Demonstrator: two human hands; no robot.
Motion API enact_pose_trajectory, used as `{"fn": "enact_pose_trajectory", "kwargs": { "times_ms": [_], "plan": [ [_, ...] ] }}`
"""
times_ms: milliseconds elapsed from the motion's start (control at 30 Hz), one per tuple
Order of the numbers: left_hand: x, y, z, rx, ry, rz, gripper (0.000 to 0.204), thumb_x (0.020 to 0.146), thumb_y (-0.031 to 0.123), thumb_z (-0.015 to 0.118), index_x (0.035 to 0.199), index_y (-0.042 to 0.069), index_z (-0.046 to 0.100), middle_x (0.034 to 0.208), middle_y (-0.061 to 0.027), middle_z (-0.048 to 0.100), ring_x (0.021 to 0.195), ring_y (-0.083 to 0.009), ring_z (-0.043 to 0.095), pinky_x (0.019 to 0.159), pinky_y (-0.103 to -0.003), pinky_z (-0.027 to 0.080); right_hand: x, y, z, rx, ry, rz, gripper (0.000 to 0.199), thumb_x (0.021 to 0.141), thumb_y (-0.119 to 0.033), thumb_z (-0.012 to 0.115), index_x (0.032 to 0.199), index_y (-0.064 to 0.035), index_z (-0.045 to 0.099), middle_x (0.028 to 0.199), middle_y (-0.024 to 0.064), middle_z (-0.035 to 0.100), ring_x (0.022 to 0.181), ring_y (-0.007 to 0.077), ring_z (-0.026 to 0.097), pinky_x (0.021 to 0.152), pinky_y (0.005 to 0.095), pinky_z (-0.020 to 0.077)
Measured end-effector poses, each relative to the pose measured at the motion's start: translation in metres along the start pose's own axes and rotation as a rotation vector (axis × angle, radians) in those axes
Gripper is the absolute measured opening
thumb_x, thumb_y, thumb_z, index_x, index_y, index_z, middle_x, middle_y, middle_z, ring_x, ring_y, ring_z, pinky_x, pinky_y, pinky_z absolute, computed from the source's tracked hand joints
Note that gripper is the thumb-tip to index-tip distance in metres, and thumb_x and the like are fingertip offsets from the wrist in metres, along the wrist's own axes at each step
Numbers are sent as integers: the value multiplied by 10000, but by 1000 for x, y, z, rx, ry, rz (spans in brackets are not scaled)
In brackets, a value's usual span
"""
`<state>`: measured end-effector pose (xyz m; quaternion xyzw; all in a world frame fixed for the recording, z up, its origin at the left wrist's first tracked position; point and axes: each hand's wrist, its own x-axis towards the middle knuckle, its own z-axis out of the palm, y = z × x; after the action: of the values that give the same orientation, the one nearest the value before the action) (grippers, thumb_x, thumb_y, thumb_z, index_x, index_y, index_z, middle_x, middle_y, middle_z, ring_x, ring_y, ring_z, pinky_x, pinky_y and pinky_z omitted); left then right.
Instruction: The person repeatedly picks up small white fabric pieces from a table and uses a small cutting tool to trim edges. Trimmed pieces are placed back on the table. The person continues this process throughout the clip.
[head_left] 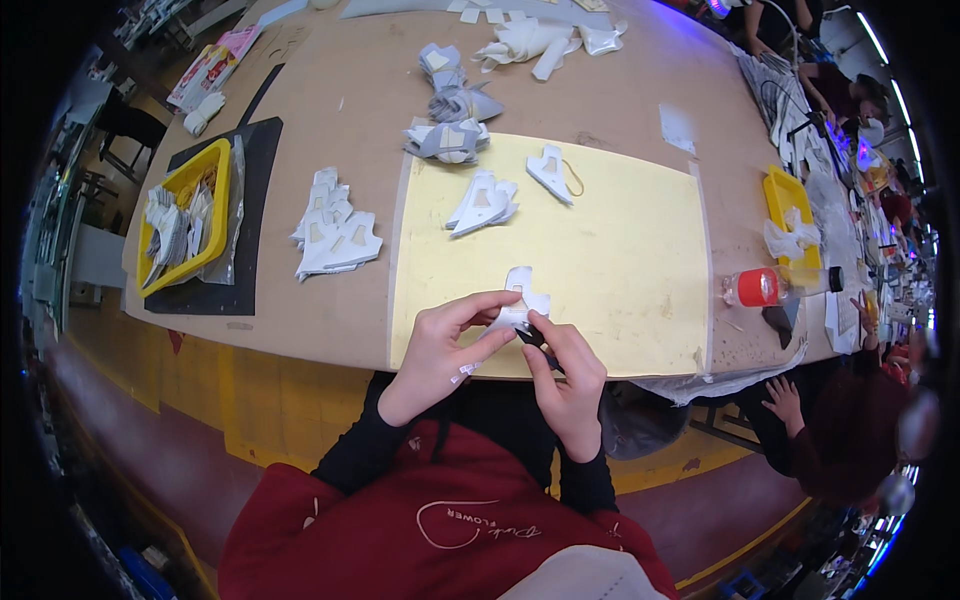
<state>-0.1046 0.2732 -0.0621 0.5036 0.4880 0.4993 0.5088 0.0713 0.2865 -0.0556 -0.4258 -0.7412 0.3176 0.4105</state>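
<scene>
Two bare hands meet over the near edge of a yellow sheet point(620, 270), just beyond a maroon garment point(400, 520). We see the left hand point(450, 340) pinching a white cut-out piece point(526, 287) between thumb and fingers, raised in front of the wearer. The right hand point(566, 375) closes its fingers around a small black object point(535, 336) beside the piece; we cannot make out its kind. Farther right, past the sheet, we find a clear container with a red lid point(760, 287). To the left we have a pile of white pieces point(340, 238) on the brown table point(330, 120), and beyond it a yellow basket point(222, 185) at a black board point(262, 190). On the sheet ahead we notice a stack of white pieces point(482, 204), then one piece with a tan loop point(548, 175). Farthest, we see grey bundles point(447, 140) and rolled white material point(525, 42).
</scene>
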Motion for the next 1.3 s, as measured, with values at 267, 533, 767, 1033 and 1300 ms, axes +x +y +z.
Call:
{"fn": "enact_pose_trajectory", "kwargs": {
  "times_ms": [267,533,767,1033,1300],
  "plan": [
    [10,-8,2,45,-16,-62,412,810,-24,734,1212,-29,642,957,-104,709,876,-136,666,833,-268,533,-2,12,1,-2,10,37,374,807,47,690,1177,17,644,864,150,647,731,261,658,633,320,514],
    [12,-14,3,111,21,-44,424,801,-11,744,1213,-19,649,944,-117,733,847,-130,685,810,-263,546,0,22,5,-23,6,20,378,799,41,697,1173,13,648,840,143,636,715,271,647,618,337,501],
    [13,-15,2,80,3,-74,424,807,-18,738,1219,-35,640,959,-124,728,862,-131,682,817,-261,541,0,27,5,11,13,19,369,801,35,702,1165,13,649,848,143,641,716,271,646,618,335,501],
    [12,-13,9,-19,23,-129,441,810,-67,717,1240,-55,615,992,-140,717,884,-141,681,825,-259,543,-2,26,2,32,58,32,364,798,31,708,1158,5,661,850,141,647,707,272,643,607,329,500],
    [11,-12,10,38,0,-117,460,809,-70,717,1254,-59,602,996,-141,714,892,-144,681,829,-261,544,-5,31,-2,-16,18,14,367,791,32,713,1154,6,667,834,133,640,692,263,637,599,327,497]
  ]
}}
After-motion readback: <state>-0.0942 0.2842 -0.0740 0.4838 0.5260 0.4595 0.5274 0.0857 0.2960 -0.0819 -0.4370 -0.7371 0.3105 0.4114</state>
